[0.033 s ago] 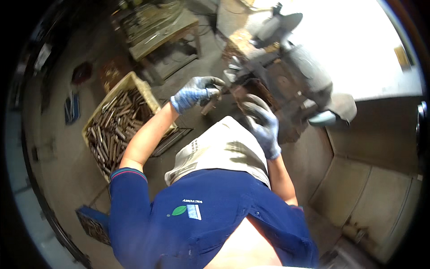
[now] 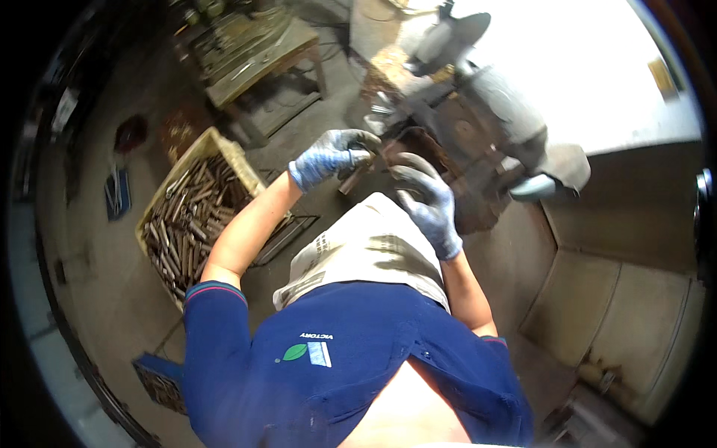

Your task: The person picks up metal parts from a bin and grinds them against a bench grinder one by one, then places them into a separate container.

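Tray [image 2: 117,196], blue, far L on floor [image 2: 97,291], thin pale pcs in it. Box [image 2: 160,384], blue, lower L, partly behind sleeve [image 2: 216,306]; dark contents, too small to ID. Crate [image 2: 240,166], yellowish, heaped w/ metal pcs [image 2: 190,216] out to its edges; L forearm [image 2: 254,228] crosses its lower R corner in view. Bench [image 2: 282,54], top, L of ctr: thin bright tool [image 2: 240,72] nr front edge, toward L corner. L hand [image 2: 334,159], gloved, fingers closed round one short metal pc [image 2: 351,181]; pc held in air, btwn crate's R edge & machine, lower end poking out under fingers. Apron [image 2: 351,250], cream, below hands. R hand [image 2: 429,201], gloved, half-wide, fingers curved, thumb apart; fingertips just beside held pc, contact can't tell. Machine [image 2: 463,127], dark, blurred, w/ gray motor [image 2: 511,108] on R side. Panels [image 2: 575,295], beige, far R.
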Tool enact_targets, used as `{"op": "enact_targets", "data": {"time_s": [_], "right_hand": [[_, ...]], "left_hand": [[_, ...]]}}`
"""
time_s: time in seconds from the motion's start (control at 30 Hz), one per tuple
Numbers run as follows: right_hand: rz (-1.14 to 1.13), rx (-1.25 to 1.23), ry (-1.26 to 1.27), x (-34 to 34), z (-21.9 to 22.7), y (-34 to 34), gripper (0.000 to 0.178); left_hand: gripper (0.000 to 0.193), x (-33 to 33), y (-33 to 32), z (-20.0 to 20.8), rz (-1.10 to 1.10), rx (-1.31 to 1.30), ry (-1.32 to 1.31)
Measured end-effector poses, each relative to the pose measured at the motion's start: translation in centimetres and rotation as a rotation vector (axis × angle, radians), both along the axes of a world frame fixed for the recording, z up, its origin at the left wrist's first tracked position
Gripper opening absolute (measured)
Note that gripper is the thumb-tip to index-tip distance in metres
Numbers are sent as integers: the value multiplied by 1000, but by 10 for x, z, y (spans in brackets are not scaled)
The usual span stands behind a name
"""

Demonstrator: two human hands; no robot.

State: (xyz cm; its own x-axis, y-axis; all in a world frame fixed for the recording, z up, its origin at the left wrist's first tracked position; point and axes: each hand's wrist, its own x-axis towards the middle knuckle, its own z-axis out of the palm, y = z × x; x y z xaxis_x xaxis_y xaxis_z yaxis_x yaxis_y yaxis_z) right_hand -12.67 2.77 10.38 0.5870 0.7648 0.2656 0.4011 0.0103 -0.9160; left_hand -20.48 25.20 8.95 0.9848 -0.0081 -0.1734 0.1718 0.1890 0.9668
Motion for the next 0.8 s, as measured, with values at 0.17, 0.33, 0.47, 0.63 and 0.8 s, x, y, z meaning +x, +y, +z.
{"op": "enact_targets", "data": {"time_s": [0.17, 0.33, 0.47, 0.63, 0.8], "right_hand": [[-147, 39, -58, -6, -17, -27, 28], [-200, 22, 233, -7, -24, -56, 16], [-323, 105, 266, -17, -28, -76, 19], [-571, 309, 179, -18, -22, -103, 23], [-810, 240, -17, -16, -23, -125, 23]], "left_hand": [[55, 52, -41, -18, -298, 17, -103], [55, 85, -67, -13, -548, 157, 13], [43, 106, -89, -9, -618, 110, 92], [36, 124, -93, 2, -418, 179, 88], [24, 110, -118, -12, -383, 3, -122]]}}
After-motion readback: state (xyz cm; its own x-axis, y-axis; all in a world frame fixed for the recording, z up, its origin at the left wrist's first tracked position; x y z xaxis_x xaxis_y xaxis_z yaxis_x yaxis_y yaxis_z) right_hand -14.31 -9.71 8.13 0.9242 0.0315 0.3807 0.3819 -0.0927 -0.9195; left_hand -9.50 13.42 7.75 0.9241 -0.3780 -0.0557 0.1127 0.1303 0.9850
